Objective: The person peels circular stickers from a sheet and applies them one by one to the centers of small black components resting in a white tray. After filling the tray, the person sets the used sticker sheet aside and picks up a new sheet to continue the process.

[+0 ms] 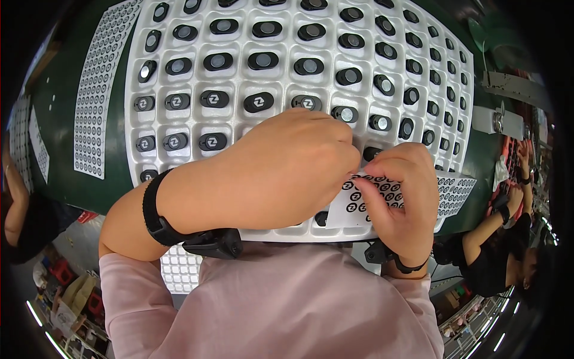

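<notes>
A large white tray (pixel 136 90) with rows of pockets holds many small black oval devices. In the nearer left rows, devices such as this black oval one (pixel 259 102) bear a white emblem, while others (pixel 263 60) show a plain grey disc. My right hand (pixel 409 191) pinches a white sticker sheet (pixel 342 214) printed with round black emblems, over the tray's near right part. Across the tray reaches my left hand (pixel 311 149), its fingers closed beside the sheet's upper left corner. Whatever its fingertips hold is hidden behind the hand.
Another long emblem sheet (pixel 98 102) lies left of the tray on the green table (pixel 60 161), with a smaller sheet (pixel 39 149) beyond it. Metal equipment (pixel 501 121) stands at the right. Co-workers' arms show at the left (pixel 16 197) and right (pixel 481 233).
</notes>
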Demonstrator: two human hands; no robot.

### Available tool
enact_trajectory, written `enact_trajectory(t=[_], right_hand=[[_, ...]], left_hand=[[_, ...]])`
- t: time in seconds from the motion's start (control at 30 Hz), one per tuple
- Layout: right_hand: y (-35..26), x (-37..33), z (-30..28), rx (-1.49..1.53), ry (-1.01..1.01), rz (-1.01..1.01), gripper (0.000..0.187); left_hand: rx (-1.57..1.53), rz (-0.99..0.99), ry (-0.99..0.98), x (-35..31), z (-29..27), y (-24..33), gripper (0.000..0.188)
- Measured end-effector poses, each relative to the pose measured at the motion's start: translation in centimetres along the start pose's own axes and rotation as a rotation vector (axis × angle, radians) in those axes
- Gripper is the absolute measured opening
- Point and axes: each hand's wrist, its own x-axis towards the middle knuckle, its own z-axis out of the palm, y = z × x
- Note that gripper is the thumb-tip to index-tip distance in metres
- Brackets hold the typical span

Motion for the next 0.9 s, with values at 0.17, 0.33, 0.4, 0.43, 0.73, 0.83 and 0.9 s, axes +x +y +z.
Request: enact_trajectory(t=[0.17,0.33,0.4,0.43,0.73,0.83,0.9], right_hand=[[0.2,-0.18,-0.25,-0.028,-0.023,-0.005,0.025],[0.27,-0.23,-0.35,-0.039,-0.056,0.016,0.022],[0.36,-0.23,-0.36,-0.028,-0.06,0.012,0.021],[0.38,-0.21,-0.4,-0.023,-0.063,0.009,0.021],[0.28,-0.36,-0.64,-0.024,-0.052,-0.002,0.021],[0.18,-0.43,-0.62,-0.032,-0.052,-0.001,0.022],[0.12,-0.49,-0.6,-0.026,-0.051,0.002,0.022]], left_hand=[[-0.092,0.005,0.019,-0.16,0.02,0.05,0.006],[-0.129,0.026,0.011,-0.09,0.09,-0.24,0.005],[-0.15,0.038,0.028,-0.07,0.25,-0.4,0.005],[-0.17,0.05,0.045,-0.07,0.32,-0.47,0.005],[-0.262,0.035,0.084,-0.08,0.28,-0.6,0.004],[-0.248,0.002,0.076,-0.09,0.19,-0.37,0.004],[-0.242,-0.015,0.072,-0.11,0.23,-0.26,0.004]])
